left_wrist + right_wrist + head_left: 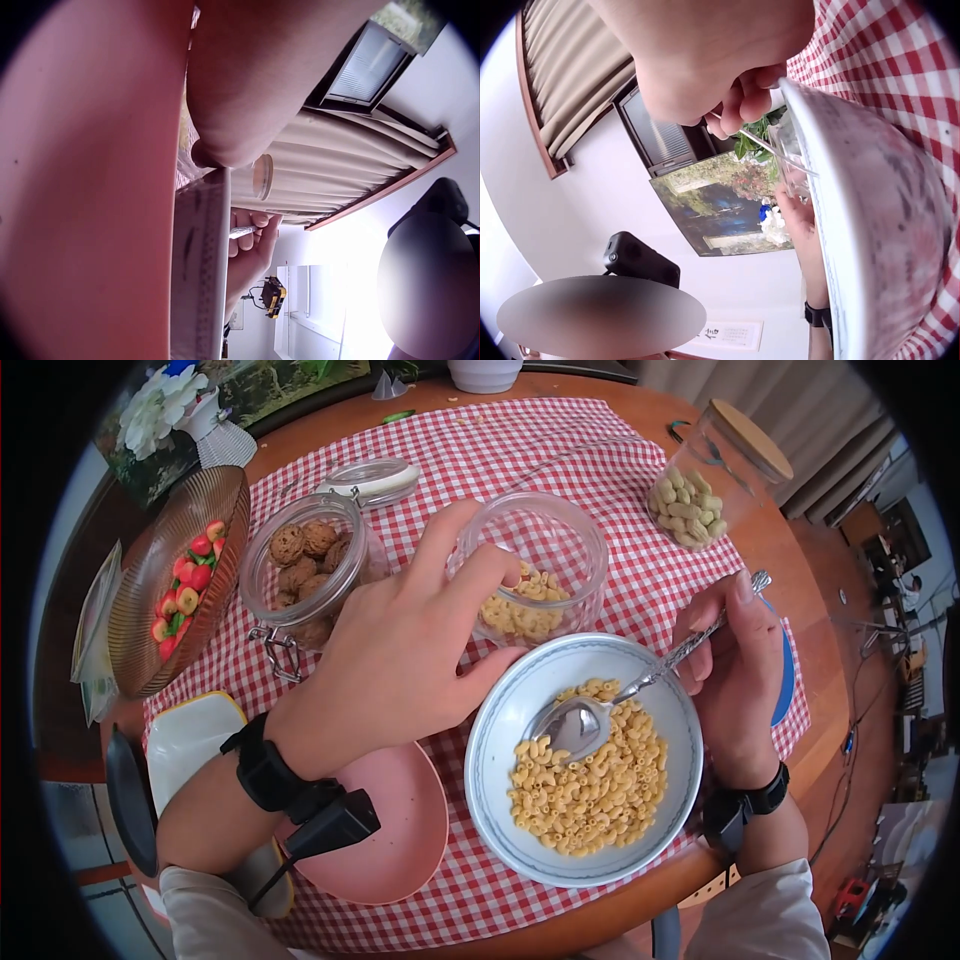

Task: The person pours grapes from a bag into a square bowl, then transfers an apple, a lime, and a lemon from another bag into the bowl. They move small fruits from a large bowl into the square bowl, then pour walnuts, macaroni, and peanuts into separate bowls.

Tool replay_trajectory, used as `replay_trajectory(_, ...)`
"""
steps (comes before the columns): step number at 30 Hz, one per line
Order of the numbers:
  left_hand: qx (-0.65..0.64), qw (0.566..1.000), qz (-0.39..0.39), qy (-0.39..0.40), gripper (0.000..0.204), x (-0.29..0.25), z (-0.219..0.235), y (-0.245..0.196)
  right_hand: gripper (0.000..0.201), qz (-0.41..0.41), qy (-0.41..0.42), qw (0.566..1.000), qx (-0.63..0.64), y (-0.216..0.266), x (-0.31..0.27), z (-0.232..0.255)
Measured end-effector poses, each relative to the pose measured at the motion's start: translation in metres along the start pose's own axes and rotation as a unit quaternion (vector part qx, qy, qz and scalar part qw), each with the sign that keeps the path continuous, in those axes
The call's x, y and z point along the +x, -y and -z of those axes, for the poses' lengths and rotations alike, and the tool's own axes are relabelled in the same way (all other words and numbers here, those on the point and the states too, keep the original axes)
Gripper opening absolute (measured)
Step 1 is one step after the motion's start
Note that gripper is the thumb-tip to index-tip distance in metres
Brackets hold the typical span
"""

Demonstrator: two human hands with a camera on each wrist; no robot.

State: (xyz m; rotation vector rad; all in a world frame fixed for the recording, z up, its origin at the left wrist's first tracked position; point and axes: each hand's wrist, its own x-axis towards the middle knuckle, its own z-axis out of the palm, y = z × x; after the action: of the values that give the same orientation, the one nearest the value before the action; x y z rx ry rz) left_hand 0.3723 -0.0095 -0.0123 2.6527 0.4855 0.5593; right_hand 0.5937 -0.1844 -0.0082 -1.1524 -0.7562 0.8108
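Observation:
My right hand (735, 670) holds a silver spoon (655, 670) by its ornate handle, at the right rim of a white bowl (490, 790). The spoon's head lies over the elbow macaroni (590, 800) in that bowl. My left hand (400, 630) is at the left side of an upright, lidless glass jar (590, 595). Its bent fingers grip the jar near the rim, the index finger overlapping the mouth and the thumb low in front. A little macaroni (525, 610) lies in the jar. In the right wrist view, the bowl's wall (900, 195) fills the right side.
A clip-top jar of walnuts (300, 560) with its lid up stands left of my left hand. Beyond it lies an amber dish (135, 650). A pink plate (385, 830) sits beside the bowl. A wooden-lidded jar of peanuts (690, 505) stands at the back right.

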Motion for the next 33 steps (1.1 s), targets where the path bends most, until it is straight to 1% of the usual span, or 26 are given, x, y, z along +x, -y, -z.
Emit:
replay_trajectory(1,-0.006,1.0,0.005,0.006,0.049,0.0,0.0,0.0,0.046,0.0,0.001,1.0,-0.002,0.0,0.001,-0.002)
replay_trajectory(3,-0.005,1.0,0.002,0.001,0.049,0.001,-0.002,0.0,0.049,-0.029,-0.053,0.998,0.008,-0.001,0.006,-0.005)
replay_trajectory(7,0.002,1.0,-0.008,-0.008,0.05,0.0,-0.003,0.001,0.047,-0.043,-0.05,0.997,0.031,-0.005,0.01,0.001)
replay_trajectory(9,0.004,1.0,-0.008,-0.01,0.05,0.0,-0.003,0.001,0.043,-0.059,-0.036,0.993,0.1,-0.005,0.012,0.005)
replay_trajectory(10,0.007,1.0,-0.009,-0.011,0.05,0.0,-0.003,0.002,0.043,-0.059,-0.035,0.993,0.099,-0.005,0.013,0.009)
replay_trajectory(12,0.002,1.0,-0.004,-0.006,0.05,0.0,-0.002,0.001,0.039,-0.067,-0.023,0.979,0.191,-0.004,0.014,0.014)
replay_trajectory(13,-0.001,1.0,0.001,0.001,0.05,0.0,-0.001,0.001,0.039,-0.067,-0.022,0.979,0.19,-0.002,0.014,0.012)
replay_trajectory(15,-0.002,1.0,0.005,0.0,0.05,0.0,-0.001,0.0,0.032,-0.024,-0.109,0.974,0.197,0.002,0.013,0.007)
replay_trajectory(20,0.001,1.0,0.015,0.019,0.05,0.0,0.0,0.0,0.038,0.003,-0.106,0.973,0.204,0.006,0.014,0.01)
replay_trajectory(22,0.004,1.0,-0.006,-0.003,0.05,0.0,-0.002,0.001,0.042,0.013,-0.083,0.972,0.219,0.007,0.014,0.013)
replay_trajectory(26,0.003,1.0,-0.007,-0.004,0.05,0.0,-0.003,0.002,0.045,0.006,-0.06,0.97,0.234,0.008,0.014,0.021)
replay_trajectory(28,0.004,1.0,-0.003,-0.006,0.05,-0.001,-0.003,0.001,0.048,0.021,-0.035,0.97,0.24,0.008,0.015,0.021)
replay_trajectory(29,0.004,1.0,-0.003,-0.005,0.05,-0.001,-0.003,0.001,0.048,0.021,-0.036,0.97,0.24,0.008,0.015,0.02)
replay_trajectory(31,0.001,1.0,-0.008,-0.01,0.05,-0.001,-0.003,0.002,0.05,0.075,-0.014,0.983,0.168,0.008,0.014,0.016)
replay_trajectory(32,0.0,1.0,-0.008,-0.009,0.05,-0.001,-0.004,0.002,0.05,0.074,-0.015,0.983,0.168,0.008,0.012,0.013)
replay_trajectory(33,-0.001,1.0,-0.007,-0.009,0.049,-0.001,-0.004,0.003,0.051,0.095,-0.02,0.99,0.102,0.007,0.01,0.012)
